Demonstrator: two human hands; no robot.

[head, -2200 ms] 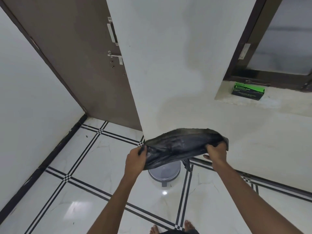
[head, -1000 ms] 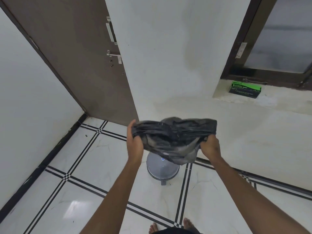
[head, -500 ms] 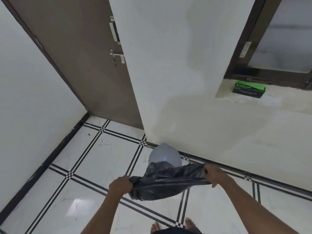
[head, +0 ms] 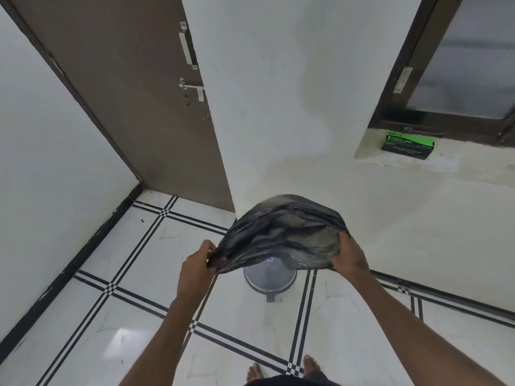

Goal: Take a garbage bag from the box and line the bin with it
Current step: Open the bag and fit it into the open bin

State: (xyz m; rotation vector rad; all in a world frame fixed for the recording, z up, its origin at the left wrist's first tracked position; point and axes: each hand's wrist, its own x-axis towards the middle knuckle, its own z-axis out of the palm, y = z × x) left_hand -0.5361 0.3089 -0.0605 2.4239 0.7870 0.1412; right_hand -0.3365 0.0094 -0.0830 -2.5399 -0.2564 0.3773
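Head view: left hand (head: pixel 195 270) and right hand (head: pixel 348 257) are pinching the black garbage bag (head: pixel 281 235), billowing over the bin (head: pixel 269 280); thin, light, slippery film, probably best gripped at the rim.

- A garbage bag (head: pixel 281 235) is stretched between the left hand (head: pixel 195 270) and right hand (head: pixel 348 260).
- The bin (head: pixel 269 281) stands on the floor (head: pixel 133 274) directly below both hands.
- The box (head: pixel 407 144) lies on a ledge (head: pixel 451 165) far beyond the right hand; a door (head: pixel 125 87) stands beyond the left.
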